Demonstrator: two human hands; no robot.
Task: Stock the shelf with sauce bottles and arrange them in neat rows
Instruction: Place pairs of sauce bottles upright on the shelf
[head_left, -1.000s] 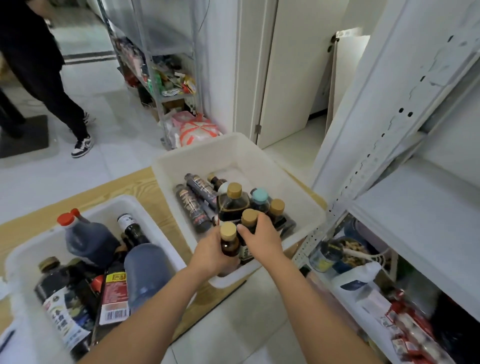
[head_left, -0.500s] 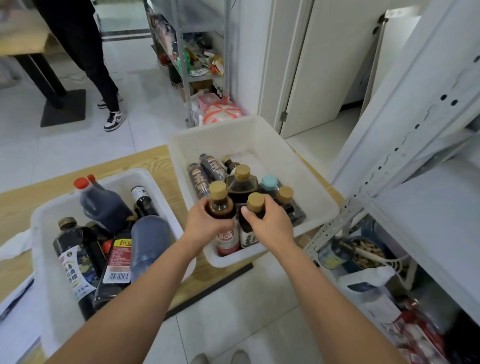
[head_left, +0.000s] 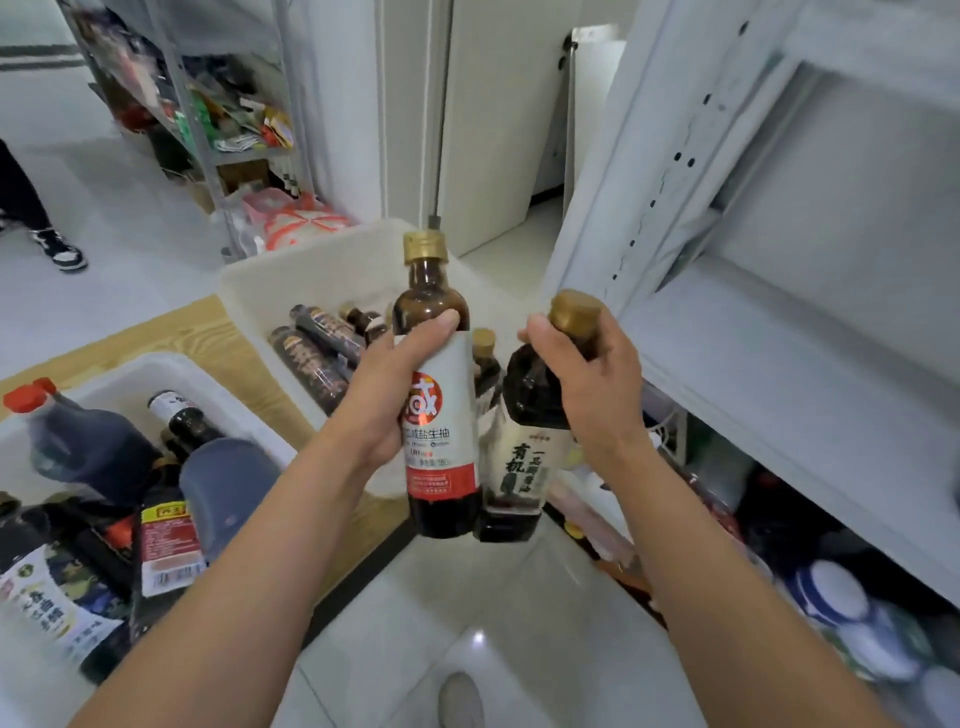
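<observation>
On the left, a white bin (head_left: 104, 371) holds big jugs (head_left: 88, 447). Next to it, a second bin (head_left: 311, 249) has small bottles lying inside. The left grip (head_left: 389, 389) wraps round a brown bottle (head_left: 441, 457) with a gold cap and a red and white label, thumb on the front. Right beside it hangs a dark bottle (head_left: 524, 467) with a cream label, its neck held tight in the right grip (head_left: 587, 384). A moment ago both bottles were low at the bin's edge. Now they are up in the air, near the white shelf (head_left: 779, 374).
</observation>
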